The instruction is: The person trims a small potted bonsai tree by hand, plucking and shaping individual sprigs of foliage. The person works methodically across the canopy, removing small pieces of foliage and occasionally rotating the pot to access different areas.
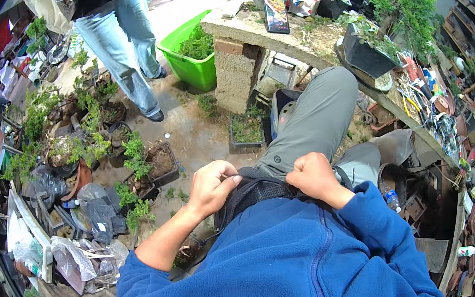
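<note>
Black mesh fabric [258,187], which looks like part of a pouch or waist bag, lies across my lap below the hem of my blue fleece jacket [263,242]. My left hand [214,187] pinches its left edge between thumb and fingers. At the opposite edge my right hand [314,179] is closed in a fist, with the fabric's end running into it; its fingertips are hidden. My grey trousers [318,116] show beyond the fabric, one knee raised towards the stone bench.
A phone [275,13] leans on the stone bench [314,46], near a potted bonsai [403,9]. A green tub [192,63] holds cuttings. Another person in jeans [123,49] stands beyond. Potted plants [88,121] and plastic wrapping [103,210] crowd the left; tools [415,93] lie right.
</note>
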`<state>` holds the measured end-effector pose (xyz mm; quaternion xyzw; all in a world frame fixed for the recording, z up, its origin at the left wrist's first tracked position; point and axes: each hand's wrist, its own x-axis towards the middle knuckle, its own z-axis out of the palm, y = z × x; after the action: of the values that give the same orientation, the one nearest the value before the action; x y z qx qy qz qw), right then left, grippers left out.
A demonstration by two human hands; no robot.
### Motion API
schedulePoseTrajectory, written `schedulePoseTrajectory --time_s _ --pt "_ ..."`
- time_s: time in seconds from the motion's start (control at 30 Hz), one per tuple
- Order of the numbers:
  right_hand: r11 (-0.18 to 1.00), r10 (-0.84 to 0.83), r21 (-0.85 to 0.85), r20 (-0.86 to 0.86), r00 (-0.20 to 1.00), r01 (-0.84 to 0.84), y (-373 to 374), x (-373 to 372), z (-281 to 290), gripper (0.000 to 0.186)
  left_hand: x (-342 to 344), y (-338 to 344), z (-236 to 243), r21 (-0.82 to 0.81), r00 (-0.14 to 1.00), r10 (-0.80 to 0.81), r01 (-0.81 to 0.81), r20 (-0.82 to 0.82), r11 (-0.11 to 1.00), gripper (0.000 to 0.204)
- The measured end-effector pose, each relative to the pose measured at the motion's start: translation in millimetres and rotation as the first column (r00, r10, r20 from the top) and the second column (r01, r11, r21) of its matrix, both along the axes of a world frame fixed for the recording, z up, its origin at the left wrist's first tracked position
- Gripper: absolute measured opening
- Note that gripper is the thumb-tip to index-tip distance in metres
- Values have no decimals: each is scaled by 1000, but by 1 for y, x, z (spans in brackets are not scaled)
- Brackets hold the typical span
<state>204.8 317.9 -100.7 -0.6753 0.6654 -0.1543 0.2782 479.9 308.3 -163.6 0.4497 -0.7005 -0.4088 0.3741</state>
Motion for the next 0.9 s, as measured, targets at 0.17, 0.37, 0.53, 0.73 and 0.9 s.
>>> schedulePoseTrajectory --time_s 0.17,0.37,0.53,0.73,0.9 --pt "916 149 -344 -183 972 -205 11 9 20 31 -3 -5 -4 239 995 34 -9 -99 971 14" --pt "522 755 -330 -249 606 -786 -5 40 20 28 -1 -5 -14 307 966 80 -1 -244 952 11" --pt "488 839 -355 -59 540 -797 4 23 16 15 -3 -7 -21 401 928 121 33 -352 915 10" --pt "504 837 -307 -56 544 -807 8 21 12 15 -5 -8 -31 433 903 152 41 -403 900 11" --pt "594 795 -202 0 606 -779 13 18 14 15 -8 -5 -46 280 930 113 -12 -349 960 19"
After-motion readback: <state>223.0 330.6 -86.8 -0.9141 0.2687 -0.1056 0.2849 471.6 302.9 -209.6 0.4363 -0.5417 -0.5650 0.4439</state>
